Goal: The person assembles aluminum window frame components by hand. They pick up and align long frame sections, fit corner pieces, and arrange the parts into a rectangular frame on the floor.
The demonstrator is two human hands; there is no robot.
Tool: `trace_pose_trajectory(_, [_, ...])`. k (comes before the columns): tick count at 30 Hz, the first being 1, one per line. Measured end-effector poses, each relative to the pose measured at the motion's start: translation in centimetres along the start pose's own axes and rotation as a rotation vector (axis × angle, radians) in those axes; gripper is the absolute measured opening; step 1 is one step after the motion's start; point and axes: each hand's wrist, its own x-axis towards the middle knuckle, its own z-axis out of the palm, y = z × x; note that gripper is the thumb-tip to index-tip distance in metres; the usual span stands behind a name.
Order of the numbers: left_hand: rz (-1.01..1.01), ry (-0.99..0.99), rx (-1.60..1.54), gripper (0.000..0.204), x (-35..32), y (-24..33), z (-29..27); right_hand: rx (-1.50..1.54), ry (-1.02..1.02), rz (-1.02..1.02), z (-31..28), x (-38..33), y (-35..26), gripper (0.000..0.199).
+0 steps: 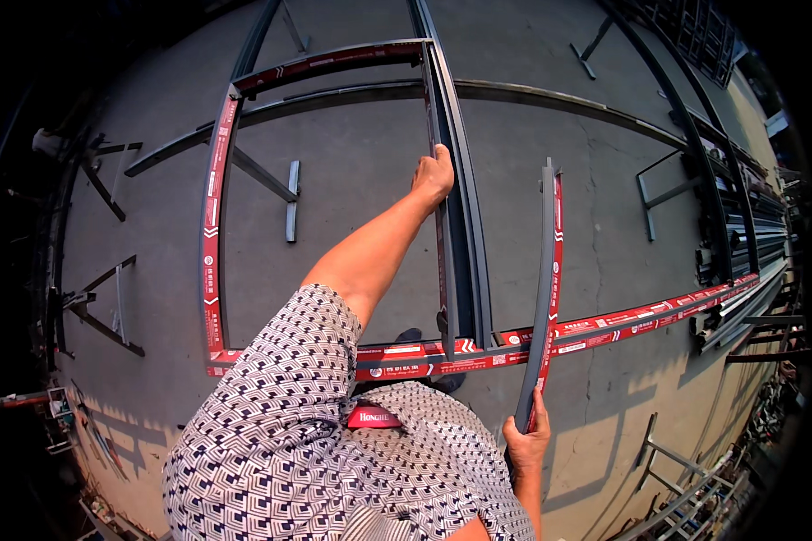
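Toward twelve o'clock, the left hand (pixel 434 173) grips the upright bar of a dark aluminium frame (pixel 215 225) lying on the concrete floor (pixel 352 162). At five o'clock the right hand (pixel 526 442) clasps a loose aluminium profile (pixel 545 288) by its near end; long, stiff, probably light, it likely swings unless held mid-length.

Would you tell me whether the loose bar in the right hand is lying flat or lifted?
Lifted: the right hand grips the loose bar's near end, crossing above the frame rail.
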Motion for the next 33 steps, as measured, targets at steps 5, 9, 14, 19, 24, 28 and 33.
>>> trace_pose_trajectory(5, [0.008, 0.043, 0.052, 0.088, 1.3, -1.0, 1.7, -0.035, -0.031, -0.006, 0.4, -0.3, -1.1, 0.081])
trace_pose_trajectory(9, [-0.039, 0.014, 0.044, 0.09, 1.5, -0.7, 3.0, -0.001, -0.019, -0.008, 0.8, -0.5, -0.6, 0.08])
trace_pose_trajectory(14, [-0.002, 0.041, 0.084, 0.088, 2.6, -1.8, 4.3, 0.0, -0.047, 0.021, 0.5, 0.1, -1.9, 0.079])
trace_pose_trajectory(19, [0.093, -0.008, 0.104, 0.086, 4.1, -3.8, 4.8, -0.031, -0.045, 0.011, 0.2, 0.3, -2.2, 0.079])
trace_pose_trajectory(24, [0.095, 0.024, 0.074, 0.085, 3.6, -2.4, 4.9, -0.021, -0.058, 0.022, 0.1, 0.3, -2.2, 0.08])
trace_pose_trajectory(28, [0.09, 0.095, 0.084, 0.082, 3.6, -2.4, 5.5, -0.021, -0.055, 0.027, 0.2, 0.0, -2.1, 0.079])
trace_pose_trajectory(33, [0.108, 0.052, -0.063, 0.079, 2.6, -2.2, 5.3, -0.031, -0.056, 0.031, 0.2, -0.1, -2.2, 0.079])
